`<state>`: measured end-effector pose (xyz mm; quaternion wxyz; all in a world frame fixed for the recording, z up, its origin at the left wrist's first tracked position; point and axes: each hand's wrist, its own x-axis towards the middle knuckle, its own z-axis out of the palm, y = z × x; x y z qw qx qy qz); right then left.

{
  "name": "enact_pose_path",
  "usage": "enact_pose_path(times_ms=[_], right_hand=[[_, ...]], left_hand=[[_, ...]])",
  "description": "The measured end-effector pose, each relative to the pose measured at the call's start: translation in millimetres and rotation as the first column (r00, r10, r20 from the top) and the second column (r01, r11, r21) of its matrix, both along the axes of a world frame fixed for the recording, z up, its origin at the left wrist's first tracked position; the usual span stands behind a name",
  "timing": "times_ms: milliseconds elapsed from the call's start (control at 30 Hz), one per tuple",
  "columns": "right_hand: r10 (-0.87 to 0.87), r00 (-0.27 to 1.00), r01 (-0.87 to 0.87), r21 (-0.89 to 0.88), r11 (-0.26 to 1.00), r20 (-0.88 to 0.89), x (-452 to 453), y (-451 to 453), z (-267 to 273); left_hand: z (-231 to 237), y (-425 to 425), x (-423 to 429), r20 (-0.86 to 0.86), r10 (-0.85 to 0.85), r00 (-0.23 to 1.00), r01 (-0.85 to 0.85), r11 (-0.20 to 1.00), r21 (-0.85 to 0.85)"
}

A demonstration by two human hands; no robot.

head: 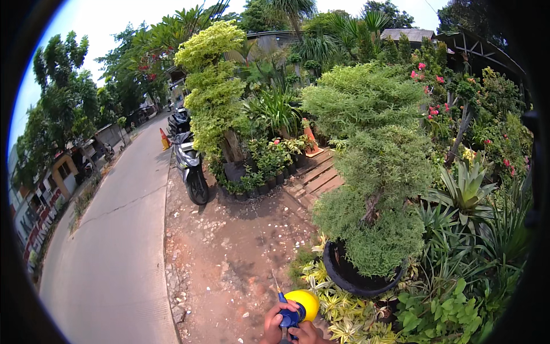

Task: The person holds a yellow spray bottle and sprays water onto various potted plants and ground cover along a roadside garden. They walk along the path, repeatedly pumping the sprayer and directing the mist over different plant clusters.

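Low in the head view, both my hands hold a hand-pump sprayer with a yellow tank (304, 301) and a blue head (288, 317). My left hand (275, 320) wraps the blue head from the left, its fingers near the base of the nozzle. At the lower right of the head, my right hand (306, 333) is closed around a blue part, perhaps the handle. The brass-tipped nozzle (279, 290) points forward, and a thin streak, apparently water, leaves it. Right of the sprayer stands a bushy bonsai-like tree (378, 163) in a round black pot (365, 289).
A concrete road (111, 241) runs along the left, beside stony bare ground (223, 258). Ahead are a parked scooter (192, 165), traffic cones (165, 139), a wooden plank ramp (320, 172) and potted plants (258, 185). Yellow-green plants (348, 318) border the black pot.
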<state>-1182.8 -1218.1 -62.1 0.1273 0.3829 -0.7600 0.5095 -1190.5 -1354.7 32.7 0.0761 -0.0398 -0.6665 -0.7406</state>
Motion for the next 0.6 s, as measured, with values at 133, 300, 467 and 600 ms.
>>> enact_pose_path(times_ms=[133, 300, 467, 600], right_hand=[[0.012, 0.931, -0.072, 0.152, 0.986, 0.366, -28.6, -12.6, -40.0], [0.152, 0.885, -0.110, -0.121, 0.987, 0.440, -87.7, -88.0, -90.6], [0.278, 0.510, 0.009, -0.328, 0.945, 0.814, -190.0, -143.9, -38.4], [0.327, 0.402, 0.172, -0.422, 0.890, 0.855, -267.9, -211.4, 8.3]], left_hand=[[-20.6, -25.5, -36.6, 0.019, -0.014, 1.000, 0.013, 0.999, 0.034], [-43.0, -77.2, -108.2, 0.025, -0.076, 0.997, 0.074, 0.995, 0.073], [-32.9, -149.8, -212.7, -0.031, -0.189, 0.982, 0.191, 0.979, 0.077], [-20.8, -209.2, -292.6, -0.071, -0.242, 0.968, 0.247, 0.966, 0.082]])
